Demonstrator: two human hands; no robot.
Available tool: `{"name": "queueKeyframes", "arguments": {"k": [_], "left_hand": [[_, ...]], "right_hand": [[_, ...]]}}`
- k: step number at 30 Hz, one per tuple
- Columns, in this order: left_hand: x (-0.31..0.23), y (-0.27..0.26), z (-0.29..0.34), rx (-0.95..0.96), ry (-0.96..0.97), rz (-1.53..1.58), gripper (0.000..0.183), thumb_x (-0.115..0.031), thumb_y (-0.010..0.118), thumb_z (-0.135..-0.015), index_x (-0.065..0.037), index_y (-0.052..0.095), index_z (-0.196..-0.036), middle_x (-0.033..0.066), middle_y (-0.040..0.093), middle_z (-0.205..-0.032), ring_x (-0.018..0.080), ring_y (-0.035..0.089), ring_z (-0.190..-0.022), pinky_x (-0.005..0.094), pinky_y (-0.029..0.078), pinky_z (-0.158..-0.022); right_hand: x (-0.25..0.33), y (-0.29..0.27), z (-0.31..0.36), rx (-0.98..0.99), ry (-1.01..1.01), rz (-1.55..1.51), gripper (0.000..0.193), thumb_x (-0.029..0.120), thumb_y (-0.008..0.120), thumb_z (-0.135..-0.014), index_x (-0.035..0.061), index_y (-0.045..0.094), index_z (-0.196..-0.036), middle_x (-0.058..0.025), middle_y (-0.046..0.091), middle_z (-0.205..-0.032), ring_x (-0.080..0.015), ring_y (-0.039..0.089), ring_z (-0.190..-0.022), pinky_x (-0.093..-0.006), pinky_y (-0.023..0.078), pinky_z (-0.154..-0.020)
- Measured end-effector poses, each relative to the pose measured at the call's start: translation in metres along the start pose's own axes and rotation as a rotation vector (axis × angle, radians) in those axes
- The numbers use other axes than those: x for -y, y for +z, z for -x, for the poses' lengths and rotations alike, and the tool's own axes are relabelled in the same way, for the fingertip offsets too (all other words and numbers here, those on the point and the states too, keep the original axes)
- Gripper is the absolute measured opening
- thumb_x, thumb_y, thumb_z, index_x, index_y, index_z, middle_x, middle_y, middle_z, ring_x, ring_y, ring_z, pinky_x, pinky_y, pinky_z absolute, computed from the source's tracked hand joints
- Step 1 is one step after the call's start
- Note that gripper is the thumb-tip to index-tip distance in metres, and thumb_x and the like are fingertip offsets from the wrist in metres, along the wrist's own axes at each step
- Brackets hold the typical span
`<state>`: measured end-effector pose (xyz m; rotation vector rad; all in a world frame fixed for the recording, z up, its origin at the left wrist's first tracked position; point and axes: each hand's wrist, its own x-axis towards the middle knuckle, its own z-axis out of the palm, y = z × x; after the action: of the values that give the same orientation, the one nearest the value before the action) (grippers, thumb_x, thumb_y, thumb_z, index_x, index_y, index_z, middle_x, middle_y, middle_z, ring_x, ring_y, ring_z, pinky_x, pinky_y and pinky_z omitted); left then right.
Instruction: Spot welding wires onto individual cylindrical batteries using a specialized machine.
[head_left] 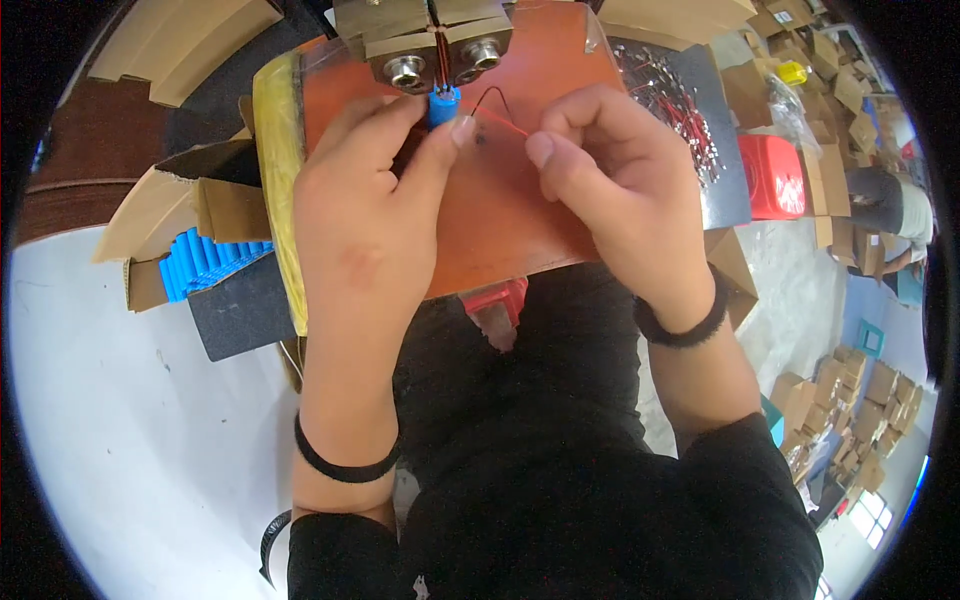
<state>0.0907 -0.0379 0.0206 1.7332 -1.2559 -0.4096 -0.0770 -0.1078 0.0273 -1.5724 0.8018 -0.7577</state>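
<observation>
Largest item on my bench: the orange-brown work surface [530, 230], its left side edged by a yellow strip [280, 200]. At the far edge, a metal electrode head [395, 22] overhangs the surface, two socket-head screws [405, 70] on its near face. Left of the bench, an open cardboard box [235, 212] contains a row of blue cylinders [205, 262]. My left hand [370, 200] and right hand [625, 165] are both over the surface, each arm with a black wristband [345, 468]. To the right, a dark grey sheet [730, 150] carries a loose pile of wire leads [680, 120], red and black with bright ends; a red plastic container [772, 177] is just beyond it.

Small parts: the blue cylindrical cell [442, 108] is directly below the electrode tips, its end toward them; contact with the tips cannot be confirmed. My left thumb and forefinger pinch this cell from its two sides. My right thumb and forefinger are pressed together on a thin red wire [505, 122], remaining fingers curled. A black wire [490, 92] arches between my hands; I cannot tell whether either grip includes it.
</observation>
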Motion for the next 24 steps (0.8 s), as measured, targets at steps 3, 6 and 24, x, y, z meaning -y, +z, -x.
{"name": "queueKeyframes", "arguments": {"k": [3,6,24], "left_hand": [[0.002,0.005,-0.001,0.016,-0.042,-0.005,0.028,-0.015,0.075,-0.085,0.000,0.070,-0.108,0.0051,0.067,-0.092,0.0103,0.058,-0.081,0.0243,0.046,-0.075],[-0.003,-0.003,0.002,-0.049,-0.088,0.043,0.030,-0.016,0.077,-0.083,-0.003,0.071,-0.109,0.0034,0.067,-0.091,0.0082,0.058,-0.078,0.0248,0.047,-0.069],[0.092,-0.177,0.050,0.053,0.010,-1.209,0.038,-0.016,0.071,-0.083,-0.019,0.067,-0.120,-0.0010,0.059,-0.126,0.0200,0.053,-0.118,0.0422,0.032,-0.101]], "right_hand": [[-0.003,-0.001,-0.001,-0.013,0.020,0.041,0.007,0.005,0.062,-0.091,-0.0008,0.059,-0.093,0.0007,0.060,-0.079,-0.0060,0.055,-0.071,-0.0203,0.043,-0.066],[0.000,0.003,0.000,-0.027,-0.058,0.070,0.008,0.007,0.061,-0.091,0.0000,0.059,-0.093,0.0011,0.059,-0.080,-0.0064,0.055,-0.069,-0.0202,0.043,-0.064],[-0.153,-0.180,0.173,-0.101,0.650,0.367,0.016,0.015,0.058,-0.094,-0.0001,0.060,-0.101,-0.0029,0.062,-0.086,-0.0098,0.055,-0.074,-0.0242,0.044,-0.066]]}}
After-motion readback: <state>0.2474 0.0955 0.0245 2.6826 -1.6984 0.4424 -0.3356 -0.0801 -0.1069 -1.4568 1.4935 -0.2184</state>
